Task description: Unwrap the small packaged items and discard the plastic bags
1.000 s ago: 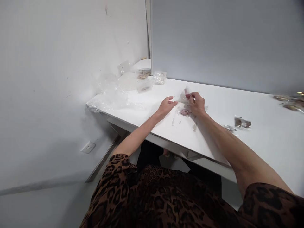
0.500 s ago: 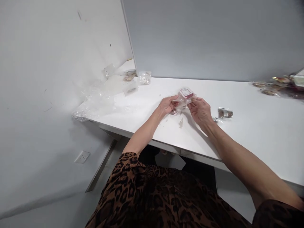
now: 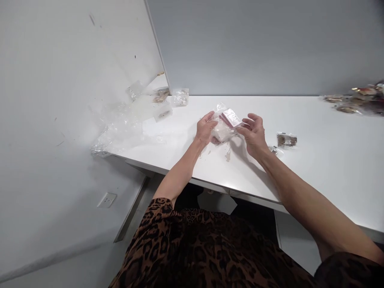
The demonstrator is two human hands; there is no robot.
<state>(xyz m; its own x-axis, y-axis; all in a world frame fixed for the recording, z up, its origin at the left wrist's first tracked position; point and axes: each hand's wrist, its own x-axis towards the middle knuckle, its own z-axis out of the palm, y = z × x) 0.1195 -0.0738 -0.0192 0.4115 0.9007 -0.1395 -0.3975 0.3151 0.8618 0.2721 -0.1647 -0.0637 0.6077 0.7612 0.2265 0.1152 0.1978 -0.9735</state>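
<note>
A small white box with red sides (image 3: 232,117) lies tilted at the top of a clear plastic bag (image 3: 221,131), held just above the white table. My left hand (image 3: 205,129) grips the bag's left side, thumb on top. My right hand (image 3: 253,134) is at the right of the box, fingers apart, with the thumb and index tips close to the box's corner and the bag's edge. Whether those tips touch it is hard to tell. Under the bag's lower edge shows a small reddish-brown packet (image 3: 215,141), partly hidden.
Right of my right hand lie a clear packet with brown contents (image 3: 287,140) and a smaller packet (image 3: 275,150). Crumpled clear plastic (image 3: 117,130) and several flat packets (image 3: 180,97) lie at the left. A pile of packets (image 3: 360,100) sits far right. A grey panel (image 3: 246,48) borders the back.
The box has turned and tilted, and the bag has shifted a little left and spread out. My right fingers have opened away from the bag's right side.
</note>
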